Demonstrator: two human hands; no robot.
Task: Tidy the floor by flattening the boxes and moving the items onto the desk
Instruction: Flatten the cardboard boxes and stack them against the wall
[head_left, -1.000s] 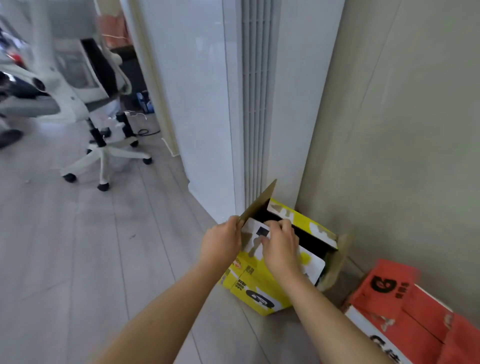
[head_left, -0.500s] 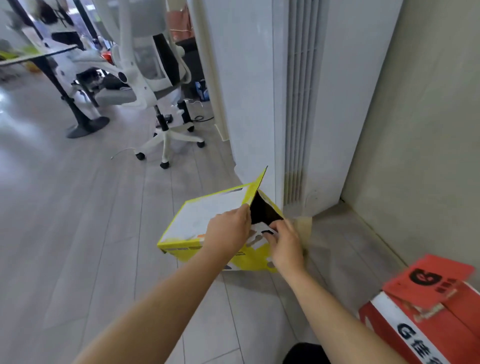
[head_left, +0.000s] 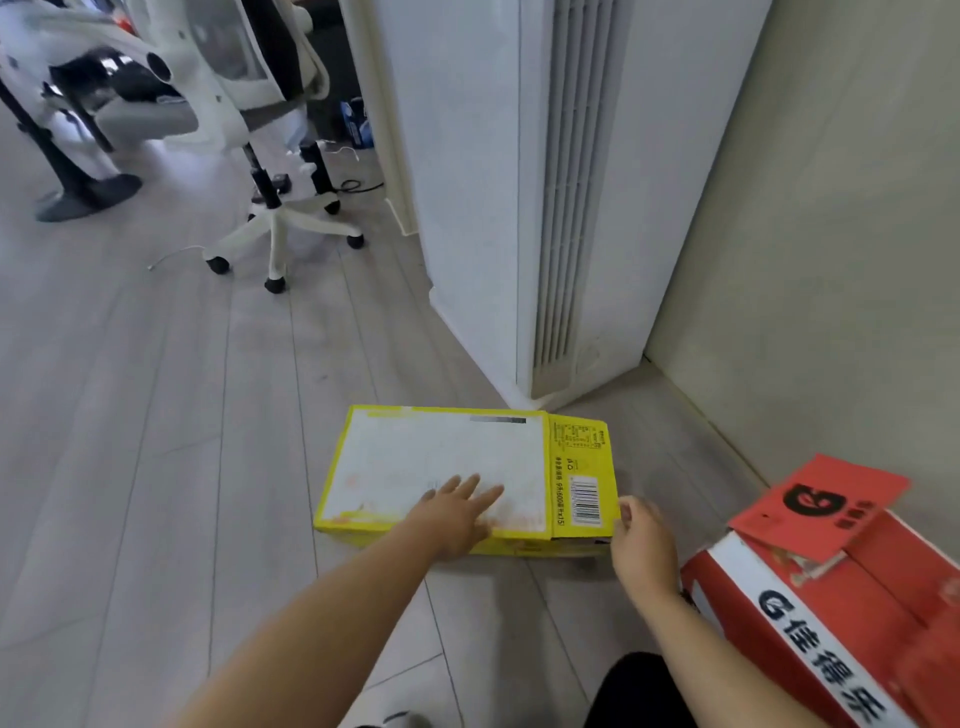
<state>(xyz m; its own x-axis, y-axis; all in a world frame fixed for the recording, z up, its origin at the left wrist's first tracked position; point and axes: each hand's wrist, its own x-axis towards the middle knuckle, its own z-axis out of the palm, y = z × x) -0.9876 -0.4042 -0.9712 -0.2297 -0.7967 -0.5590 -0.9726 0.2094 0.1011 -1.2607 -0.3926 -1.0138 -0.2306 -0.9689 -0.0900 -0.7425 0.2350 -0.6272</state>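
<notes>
A yellow cardboard box (head_left: 441, 452) with a white top panel and a barcode lies low and flat on the grey floor in front of me. My left hand (head_left: 457, 512) presses down on its white panel with straight, spread fingers. My right hand (head_left: 641, 545) is at the box's near right corner, its curled fingers pinching the edge. A red cardboard box (head_left: 831, 597) with a white stripe stands at the lower right, with one red flap (head_left: 821, 504) raised and open.
A tall white floor-standing air conditioner (head_left: 519, 208) rises just behind the yellow box, against the beige wall (head_left: 831, 260). A white office chair (head_left: 275, 223) on castors and a dark desk foot (head_left: 88, 195) stand at the far left. A cable (head_left: 358, 184) lies behind the chair.
The yellow box has come away from the corner by the wall and gone from opened and upright to lying flat on the floor. My left hand moved from its flap to pressing its top.
</notes>
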